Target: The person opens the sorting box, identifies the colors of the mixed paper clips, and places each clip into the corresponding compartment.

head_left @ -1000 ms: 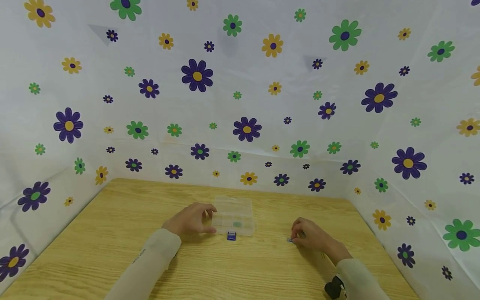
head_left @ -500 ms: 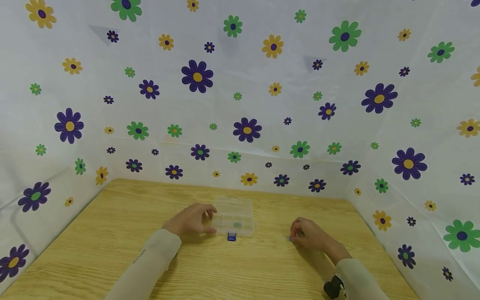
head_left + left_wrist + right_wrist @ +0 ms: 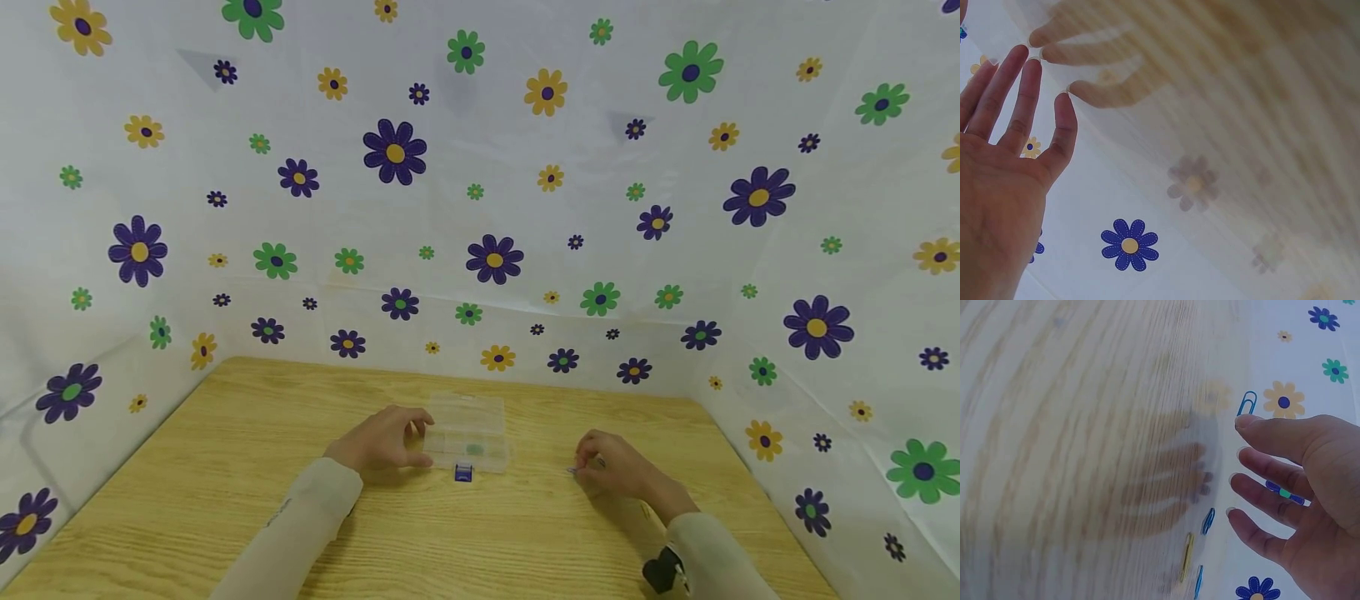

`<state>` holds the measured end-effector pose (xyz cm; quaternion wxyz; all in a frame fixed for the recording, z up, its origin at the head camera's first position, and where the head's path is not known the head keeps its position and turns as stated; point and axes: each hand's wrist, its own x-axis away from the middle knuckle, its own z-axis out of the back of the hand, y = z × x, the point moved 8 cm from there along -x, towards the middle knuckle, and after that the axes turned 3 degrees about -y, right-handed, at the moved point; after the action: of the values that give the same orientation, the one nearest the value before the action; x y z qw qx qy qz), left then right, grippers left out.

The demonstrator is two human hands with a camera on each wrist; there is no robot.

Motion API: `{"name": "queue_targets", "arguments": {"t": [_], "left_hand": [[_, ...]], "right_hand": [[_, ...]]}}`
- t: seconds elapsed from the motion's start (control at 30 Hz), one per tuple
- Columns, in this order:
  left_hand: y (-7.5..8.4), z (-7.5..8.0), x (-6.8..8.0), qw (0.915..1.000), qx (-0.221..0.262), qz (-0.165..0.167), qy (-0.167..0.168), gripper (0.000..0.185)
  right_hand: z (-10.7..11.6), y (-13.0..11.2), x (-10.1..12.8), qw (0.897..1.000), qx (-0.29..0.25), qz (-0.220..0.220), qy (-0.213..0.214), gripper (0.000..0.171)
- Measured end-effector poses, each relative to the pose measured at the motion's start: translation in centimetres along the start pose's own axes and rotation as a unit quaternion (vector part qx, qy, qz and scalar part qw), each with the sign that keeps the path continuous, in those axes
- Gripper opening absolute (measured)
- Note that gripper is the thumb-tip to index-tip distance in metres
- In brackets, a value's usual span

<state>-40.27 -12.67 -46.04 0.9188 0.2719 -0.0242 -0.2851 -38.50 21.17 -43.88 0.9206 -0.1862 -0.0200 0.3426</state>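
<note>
A clear plastic compartment box point(image 3: 486, 458) lies with its lid point(image 3: 467, 410) raised at the back and a blue latch point(image 3: 463, 472) at the front. My left hand point(image 3: 382, 439) holds its left end, thumb near the front corner and a finger farther back. Inside the box sits something small and greenish, too small to identify. To the right, low over the table, my right hand point(image 3: 615, 467) pinches a blue paper clip point(image 3: 1247, 403). The box is out of sight in the left wrist view, where the hand's point(image 3: 1013, 169) other fingers extend.
In the right wrist view, a blue paper clip point(image 3: 1208, 521), a yellow paper clip point(image 3: 1186, 557) and another blue paper clip point(image 3: 1199, 582) lie on the wooden table point(image 3: 420, 542). A flower-patterned white sheet point(image 3: 525, 208) encloses the table at the back and sides.
My right hand has shifted slightly left and up in the head view, toward the box, with the paper clip between its fingers. The left hand and the box stay where they were.
</note>
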Motion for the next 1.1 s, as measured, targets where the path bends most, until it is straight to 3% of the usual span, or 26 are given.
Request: {"name": "queue_targets", "arguments": {"t": [1.1], "left_hand": [[-0.2,-0.1,-0.1,1.0000,-0.008,-0.002,-0.002,0.067]], "right_hand": [[-0.2,-3.1,-3.5,1.000,-0.004,0.010,0.002,0.013]]}}
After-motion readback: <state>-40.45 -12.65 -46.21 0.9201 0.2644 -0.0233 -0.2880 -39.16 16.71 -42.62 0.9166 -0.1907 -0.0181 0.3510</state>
